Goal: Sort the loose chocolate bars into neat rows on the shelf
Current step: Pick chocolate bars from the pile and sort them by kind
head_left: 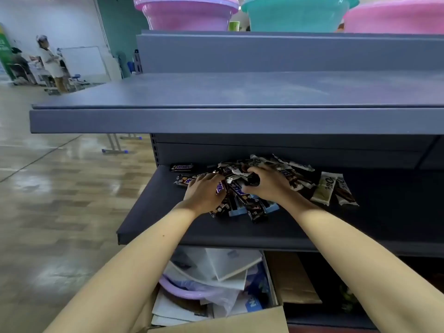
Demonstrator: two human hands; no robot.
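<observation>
1. Found the pile of chocolate bars [242, 188] heaped near the middle of the dark shelf [168, 227], with wrappers crossed at all angles and lying on one another.
2. Saw the left hand [204, 192] laid on the left side of the pile, fingers reaching forward over the wrappers. Could not tell whether anything was pinched underneath.
3. Saw the right hand [266, 182] on top of the pile, fingers and thumb curled in and pinching a dark bar [253, 181].
4. Noted a brown bar [181, 167] lying alone at the back left of the shelf, apart from the pile.
5. Noted two pale bars [324, 189] side by side just right of the pile, roughly parallel but slanted. Took these as the nearest thing to a row.
6. Judged the job barely begun: no full row laid, and nearly every bar left in the heap. Reckoned the remaining work to be pulling bars out, grouping like with like and lining them up along the shelf.
7. Spotted an upper shelf [216, 92] above, coloured tubs [186, 13] on top and a cardboard box [216, 320] below.
</observation>
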